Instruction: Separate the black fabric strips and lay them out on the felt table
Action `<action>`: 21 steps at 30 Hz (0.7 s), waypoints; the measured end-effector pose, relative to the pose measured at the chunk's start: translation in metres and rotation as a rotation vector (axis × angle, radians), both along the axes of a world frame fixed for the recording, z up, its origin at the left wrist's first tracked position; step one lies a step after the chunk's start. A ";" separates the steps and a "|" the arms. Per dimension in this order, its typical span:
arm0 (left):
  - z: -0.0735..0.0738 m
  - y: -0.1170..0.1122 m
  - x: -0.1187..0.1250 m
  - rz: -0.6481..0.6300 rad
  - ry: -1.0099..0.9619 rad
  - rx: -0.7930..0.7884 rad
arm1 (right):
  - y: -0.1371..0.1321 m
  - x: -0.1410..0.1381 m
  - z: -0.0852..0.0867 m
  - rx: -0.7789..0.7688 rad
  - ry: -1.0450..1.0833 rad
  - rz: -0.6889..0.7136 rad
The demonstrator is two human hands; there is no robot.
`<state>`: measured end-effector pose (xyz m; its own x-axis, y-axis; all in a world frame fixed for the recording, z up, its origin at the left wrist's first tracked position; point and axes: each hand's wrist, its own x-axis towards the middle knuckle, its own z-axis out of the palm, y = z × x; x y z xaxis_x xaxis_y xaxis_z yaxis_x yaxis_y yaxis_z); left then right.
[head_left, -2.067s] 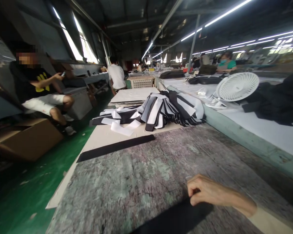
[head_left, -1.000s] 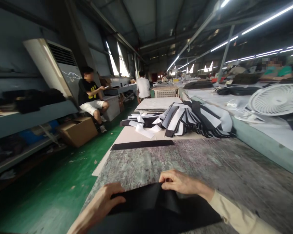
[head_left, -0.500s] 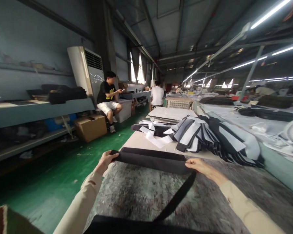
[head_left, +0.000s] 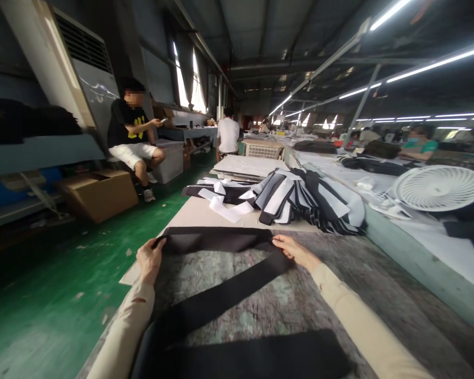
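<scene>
Pinching a black fabric band (head_left: 217, 240) with the fingers of the left hand (head_left: 148, 259) and right hand (head_left: 293, 251), its length lying looped over the mottled grey counter (head_left: 304, 310).

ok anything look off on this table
Loose white strips lie crooked on the cardboard sheet, out of line with the stacked black-and-white panels; the black fabric band between the left hand and right hand looks undamaged.

Two hands (head_left: 149, 259) (head_left: 293, 250), one white fan (head_left: 438, 188)
</scene>
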<state>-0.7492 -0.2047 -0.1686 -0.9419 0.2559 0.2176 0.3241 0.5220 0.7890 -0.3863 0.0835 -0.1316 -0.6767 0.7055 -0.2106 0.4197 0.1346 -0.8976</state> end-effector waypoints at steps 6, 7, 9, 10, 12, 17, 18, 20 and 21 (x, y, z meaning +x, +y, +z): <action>-0.005 0.003 0.000 0.007 0.010 -0.047 | 0.009 -0.001 -0.008 0.020 -0.013 -0.056; -0.004 0.003 0.000 0.011 0.010 -0.051 | 0.011 -0.002 -0.010 0.036 -0.018 -0.076; -0.002 0.002 0.001 0.026 0.013 -0.052 | 0.016 -0.004 -0.012 0.079 -0.032 -0.120; -0.001 0.002 0.002 0.037 0.017 -0.050 | 0.019 -0.005 -0.013 0.106 -0.040 -0.143; 0.003 0.001 0.001 0.059 0.024 -0.043 | 0.023 -0.007 -0.014 0.172 -0.055 -0.186; 0.020 0.003 -0.017 0.070 0.018 -0.042 | 0.034 -0.020 -0.013 0.348 -0.102 -0.216; 0.024 0.004 -0.023 0.064 0.016 -0.046 | 0.037 -0.024 -0.013 0.381 -0.120 -0.215; 0.029 0.009 -0.034 0.050 0.017 -0.063 | 0.040 -0.031 -0.013 0.447 -0.167 -0.214; 0.030 0.012 -0.038 0.045 0.017 -0.075 | 0.041 -0.034 -0.013 0.480 -0.194 -0.215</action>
